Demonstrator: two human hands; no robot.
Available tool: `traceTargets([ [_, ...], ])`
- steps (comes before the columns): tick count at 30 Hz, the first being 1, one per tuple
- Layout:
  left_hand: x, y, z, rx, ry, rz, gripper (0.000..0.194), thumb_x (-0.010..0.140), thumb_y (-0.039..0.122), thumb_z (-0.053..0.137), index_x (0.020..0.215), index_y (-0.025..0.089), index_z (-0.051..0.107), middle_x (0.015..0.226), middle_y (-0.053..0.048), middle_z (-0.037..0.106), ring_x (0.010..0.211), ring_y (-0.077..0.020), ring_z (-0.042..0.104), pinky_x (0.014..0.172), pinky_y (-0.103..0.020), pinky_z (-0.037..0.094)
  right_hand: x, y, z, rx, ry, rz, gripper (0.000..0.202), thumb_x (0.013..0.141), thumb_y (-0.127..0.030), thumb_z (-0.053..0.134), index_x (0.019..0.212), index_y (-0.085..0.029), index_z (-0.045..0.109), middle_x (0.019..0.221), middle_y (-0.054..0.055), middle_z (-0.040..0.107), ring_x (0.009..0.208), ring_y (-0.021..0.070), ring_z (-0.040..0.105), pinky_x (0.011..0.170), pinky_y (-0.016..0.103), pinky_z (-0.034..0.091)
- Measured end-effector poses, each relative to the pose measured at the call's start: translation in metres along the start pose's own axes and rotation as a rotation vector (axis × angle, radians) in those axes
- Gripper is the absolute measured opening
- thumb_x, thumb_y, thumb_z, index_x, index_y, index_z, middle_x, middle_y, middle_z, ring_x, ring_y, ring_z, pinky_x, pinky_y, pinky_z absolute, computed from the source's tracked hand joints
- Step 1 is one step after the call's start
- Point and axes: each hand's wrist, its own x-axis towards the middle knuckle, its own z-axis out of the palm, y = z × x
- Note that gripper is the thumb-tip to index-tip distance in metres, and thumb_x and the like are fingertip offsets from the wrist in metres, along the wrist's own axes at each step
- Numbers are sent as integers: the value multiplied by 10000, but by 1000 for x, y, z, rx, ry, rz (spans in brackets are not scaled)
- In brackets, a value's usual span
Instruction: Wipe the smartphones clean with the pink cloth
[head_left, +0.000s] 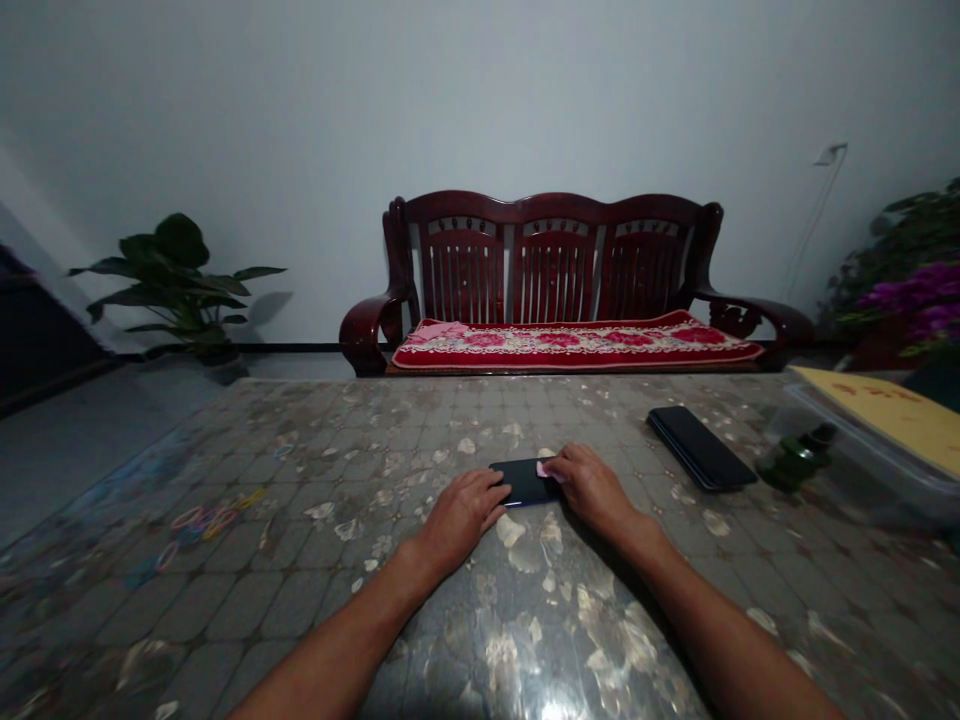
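A dark smartphone (523,482) lies flat on the patterned tabletop, screen up, its long side running left to right. My left hand (468,505) grips its left end, fingers over the edge and onto the glass. Against the right part of the screen, my right hand (587,484) presses a small pink piece of cloth (541,469), its fingers closed around it. Most of the cloth is hidden under the fingers, so its exact kind is hard to make out.
To the right lie stacked black phones (701,447), a green bottle (796,460) and a clear plastic box (862,480) with a yellow sheet (889,412) on top. Colourful rubber bands (206,522) are scattered at left. Beyond the table (315,600) stands a wooden bench (551,260).
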Motion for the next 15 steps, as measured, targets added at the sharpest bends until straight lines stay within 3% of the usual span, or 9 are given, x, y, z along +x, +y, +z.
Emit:
traceTargets([
  [8, 1, 6, 3, -1, 21, 14, 213, 979, 175, 586, 1118, 205, 744, 1220, -111, 736, 1151, -253, 692, 1017, -436, 564, 8, 8, -2, -84, 21, 68, 258, 958, -124, 534, 1024, -206, 770, 984, 88, 679, 939, 212, 589, 777, 280, 387],
  [15, 1, 9, 8, 31, 51, 30, 233, 1002, 156, 532, 1092, 197, 744, 1171, -103, 751, 1116, -250, 707, 963, -424, 585, 11, -2, -5, -50, -26, -21, 263, 957, -135, 515, 981, -205, 767, 947, 70, 679, 895, 201, 594, 741, 265, 380],
])
